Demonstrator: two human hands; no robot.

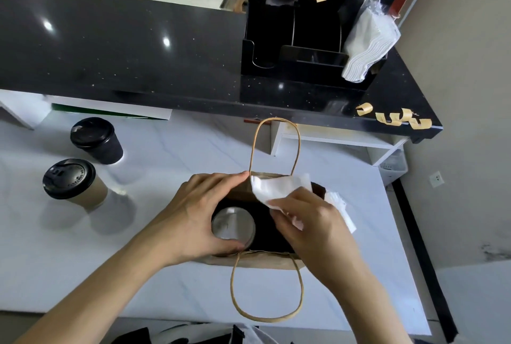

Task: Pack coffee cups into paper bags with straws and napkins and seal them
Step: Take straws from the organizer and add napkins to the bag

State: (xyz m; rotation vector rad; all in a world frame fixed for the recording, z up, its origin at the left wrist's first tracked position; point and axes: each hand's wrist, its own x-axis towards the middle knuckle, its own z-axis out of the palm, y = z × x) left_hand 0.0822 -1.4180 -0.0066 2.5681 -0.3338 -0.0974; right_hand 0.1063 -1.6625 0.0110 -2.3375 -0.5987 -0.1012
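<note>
- The brown paper bag with twisted paper-cord handles (265, 259) stands open at 6 o'clock on the white marbled worktop (171, 155). Inside it, on the left, a cup with a silvery round top (232, 226) shows.
- The left hand (193, 211) holds the bag's left rim, thumb on the near edge and fingertips on the far edge, spreading the mouth.
- The right hand (309, 222) pinches a white paper napkin (279, 187) over the bag's opening. A crinkled clear wrapper (341, 208) sticks out behind this hand.
- At 9 o'clock stand a kraft paper cup with a black lid (72, 181) and, just beyond it, an all-black lidded cup (96, 137).
- At 12 to 1 o'clock, on the raised black speckled counter (110, 39), sits a black compartment organiser (290, 39) with a bagged stack of white napkins (365, 42) leaning in its right bay.
- Curled strips of tan tape (398, 118) lie at 2 o'clock on the counter's edge.
- A beige wall (470, 67) with a socket rises at 3 o'clock.
</note>
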